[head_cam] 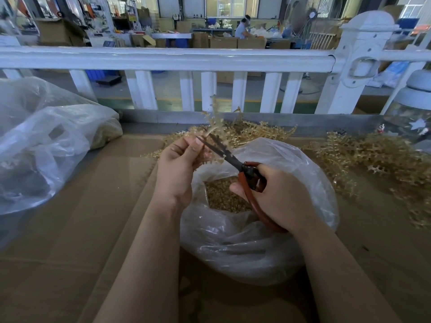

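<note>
Nearest the camera, brown cardboard covered the desk [105, 229], and on it stood a clear plastic bag [256, 252] with its mouth open upward, holding a heap of small golden cut pieces [224, 197]. Above that mouth the right hand [279, 197] was curled round the red-brown handles of a pair of scissors [233, 159], whose dark blades pointed up and to the left. The left hand [179, 164], raised just beside the blades, pinched the stem of a golden plastic sprig [213, 113] between thumb and fingertips; the sprig rose upright above the fingers, and the blades reached it right at the pinch. Whether the blades had closed on the stem could not be told.

Behind the bag lay a loose pile of golden sprigs [256, 134], and a larger heap [373, 157] spread over the desk to the right. To the left sat a big crumpled plastic sack [46, 141]. A white railing [163, 58] ran along the far edge of the desk. Beyond it, in a workshop stacked with cartons, a person [242, 27] sat at a bench.
</note>
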### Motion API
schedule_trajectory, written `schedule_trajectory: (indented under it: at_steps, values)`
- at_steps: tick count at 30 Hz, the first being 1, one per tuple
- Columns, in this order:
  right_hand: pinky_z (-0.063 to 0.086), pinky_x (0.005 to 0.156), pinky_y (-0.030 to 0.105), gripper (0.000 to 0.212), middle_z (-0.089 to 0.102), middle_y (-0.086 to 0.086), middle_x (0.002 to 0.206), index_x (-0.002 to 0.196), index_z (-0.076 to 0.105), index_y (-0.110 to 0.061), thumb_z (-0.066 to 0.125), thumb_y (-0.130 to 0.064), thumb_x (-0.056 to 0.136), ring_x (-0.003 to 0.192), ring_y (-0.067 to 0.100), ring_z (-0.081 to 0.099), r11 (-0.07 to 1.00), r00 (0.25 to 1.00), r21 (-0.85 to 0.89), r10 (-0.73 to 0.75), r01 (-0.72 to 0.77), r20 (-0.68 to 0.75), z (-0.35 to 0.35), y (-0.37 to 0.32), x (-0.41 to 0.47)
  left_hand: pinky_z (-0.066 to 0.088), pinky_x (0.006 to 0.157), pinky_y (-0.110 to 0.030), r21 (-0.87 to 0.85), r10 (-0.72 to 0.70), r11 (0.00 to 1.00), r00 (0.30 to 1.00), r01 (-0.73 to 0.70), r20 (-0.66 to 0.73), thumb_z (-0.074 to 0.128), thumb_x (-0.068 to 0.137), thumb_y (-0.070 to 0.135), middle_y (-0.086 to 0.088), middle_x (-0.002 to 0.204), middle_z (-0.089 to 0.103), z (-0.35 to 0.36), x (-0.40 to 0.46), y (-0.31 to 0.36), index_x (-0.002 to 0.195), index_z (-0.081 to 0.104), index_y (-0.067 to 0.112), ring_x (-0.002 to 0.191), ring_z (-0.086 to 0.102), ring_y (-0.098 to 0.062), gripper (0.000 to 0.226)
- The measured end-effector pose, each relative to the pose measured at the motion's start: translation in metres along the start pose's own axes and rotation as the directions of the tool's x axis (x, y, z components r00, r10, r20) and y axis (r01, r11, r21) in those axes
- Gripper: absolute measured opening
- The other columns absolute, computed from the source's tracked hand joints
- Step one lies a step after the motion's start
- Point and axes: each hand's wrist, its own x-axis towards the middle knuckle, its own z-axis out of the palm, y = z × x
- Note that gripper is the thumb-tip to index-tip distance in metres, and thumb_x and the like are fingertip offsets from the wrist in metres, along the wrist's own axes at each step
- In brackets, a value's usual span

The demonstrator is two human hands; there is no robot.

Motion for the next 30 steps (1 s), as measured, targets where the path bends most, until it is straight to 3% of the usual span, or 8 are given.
schedule_trajectory:
  at_steps: [6,15,18,22,25,30]
  values:
    - [0.036,0.057,0.012,0.059,0.057,-0.025,0.069,0.093,0.055,-0.043,0.039,-0.093,0.065,0.065,-0.008,0.053,0.997,0.999,-0.071,-0.036,0.036,0.007,-0.002,0.000,-0.001,0.046,0.058,-0.014,-0.051,0.102,0.992,0.975,-0.114,-0.199,0.059,0.096,0.005,0.002,0.070,0.067,-0.002,0.002,0.001,0.081,0.065,0.005,0.057,0.056,-0.001,0.016]
    - [0.039,0.057,0.012,0.055,0.059,-0.022,0.069,0.086,0.055,-0.039,0.042,-0.090,0.069,0.064,-0.007,0.054,0.994,0.997,-0.086,-0.075,0.073,-0.026,-0.002,0.000,-0.002,0.038,0.053,-0.015,-0.199,-0.010,0.977,0.918,-0.076,-0.397,0.061,0.097,0.015,0.008,0.066,0.067,-0.010,0.007,0.001,0.074,0.069,0.017,0.057,0.052,-0.002,0.025]
    - [0.039,0.055,0.014,0.050,0.056,-0.022,0.065,0.081,0.050,-0.039,0.045,-0.088,0.070,0.062,-0.005,0.054,0.996,0.994,-0.056,-0.078,0.073,-0.079,-0.001,-0.001,-0.002,0.042,0.055,-0.016,-0.046,0.050,0.997,0.954,-0.067,-0.296,0.063,0.094,0.010,0.006,0.065,0.067,-0.008,0.004,0.002,0.078,0.068,0.012,0.056,0.054,-0.003,0.018]
    - [0.043,0.061,0.013,0.065,0.059,-0.022,0.075,0.095,0.060,-0.032,0.041,-0.090,0.072,0.069,-0.004,0.055,0.996,0.985,-0.014,-0.091,0.090,-0.146,-0.003,-0.004,-0.002,0.052,0.063,-0.022,0.226,0.112,0.969,0.993,-0.099,-0.044,0.069,0.088,0.006,-0.001,0.070,0.071,0.006,-0.003,-0.001,0.082,0.072,0.008,0.064,0.061,-0.012,0.007]
    - [0.039,0.059,0.010,0.066,0.057,-0.022,0.077,0.094,0.057,-0.031,0.036,-0.090,0.071,0.069,-0.005,0.054,0.996,0.986,-0.034,-0.086,0.082,-0.142,-0.004,-0.007,-0.002,0.057,0.069,-0.026,0.234,0.093,0.968,0.996,-0.093,0.010,0.066,0.088,-0.002,-0.004,0.075,0.072,0.008,-0.004,-0.002,0.086,0.071,0.003,0.070,0.063,-0.017,0.008]
    - [0.033,0.054,0.011,0.064,0.052,-0.019,0.073,0.087,0.049,-0.029,0.035,-0.088,0.069,0.064,-0.005,0.050,0.993,0.992,-0.110,-0.053,0.041,-0.111,-0.001,-0.005,-0.001,0.052,0.068,-0.020,0.215,0.103,0.968,0.986,-0.130,0.131,0.058,0.089,-0.010,0.007,0.068,0.068,0.008,-0.005,-0.003,0.078,0.067,0.006,0.069,0.059,-0.009,0.022]
